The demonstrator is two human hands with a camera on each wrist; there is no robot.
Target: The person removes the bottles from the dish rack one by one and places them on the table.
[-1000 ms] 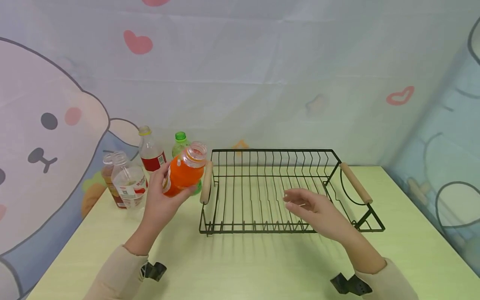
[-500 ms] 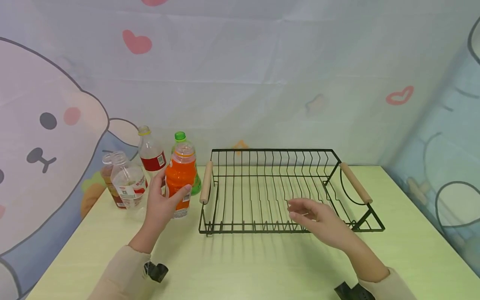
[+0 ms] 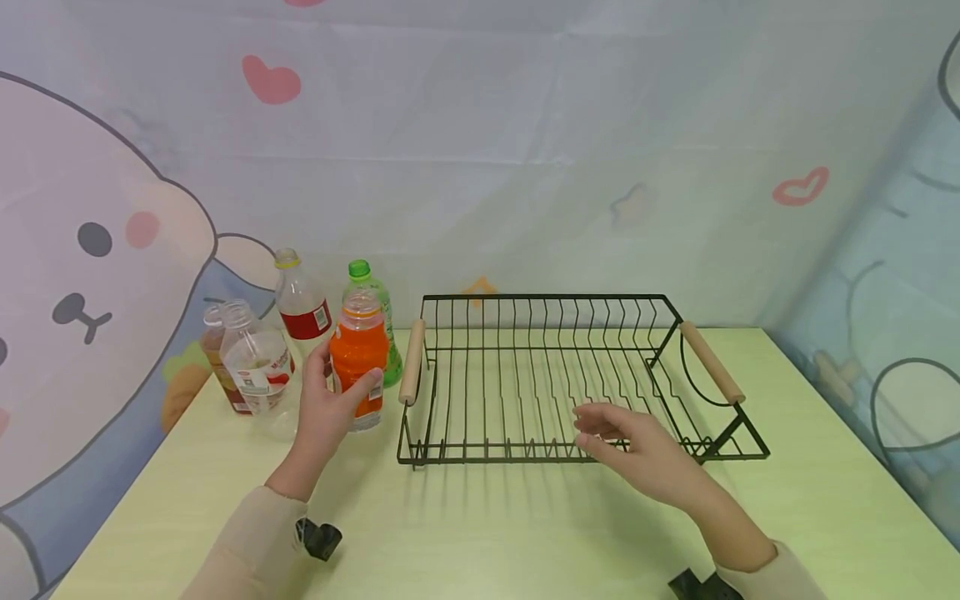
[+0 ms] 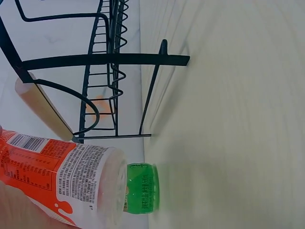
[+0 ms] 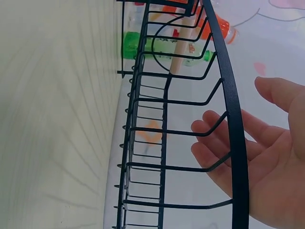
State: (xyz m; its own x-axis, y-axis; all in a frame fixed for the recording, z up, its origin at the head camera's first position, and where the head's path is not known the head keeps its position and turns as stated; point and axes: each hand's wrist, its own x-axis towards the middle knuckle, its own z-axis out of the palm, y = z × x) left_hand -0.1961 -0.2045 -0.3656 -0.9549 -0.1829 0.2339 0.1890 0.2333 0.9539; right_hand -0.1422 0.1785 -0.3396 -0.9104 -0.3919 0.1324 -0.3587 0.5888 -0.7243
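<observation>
My left hand (image 3: 330, 408) grips a clear, uncapped bottle with an orange label (image 3: 358, 354), thumb on one side and fingers on the other. The bottle is upright, just left of the black wire dish rack (image 3: 540, 450). In the left wrist view its base shows beside the lower part of a green bottle (image 4: 141, 188); whether it touches the table I cannot tell. My right hand (image 3: 637, 450) hovers around the rack's front edge, its fingers loosely bent and holding nothing. In the right wrist view the palm (image 5: 271, 167) is behind the rack's rim from the camera.
Close by on the left stand a clear bottle with a red label (image 3: 303, 321), a clear bottle with a white label (image 3: 258, 375) and a brown-tinted bottle (image 3: 221, 367). Wooden handles (image 3: 412, 367) flank the rack. A printed cloth (image 3: 525, 150) hangs behind the pale green table (image 3: 480, 533).
The orange-labelled bottle, tilted to the right a second ago, has come upright and lower, a little to the left, still in my left hand. My right hand has drifted slightly right and down.
</observation>
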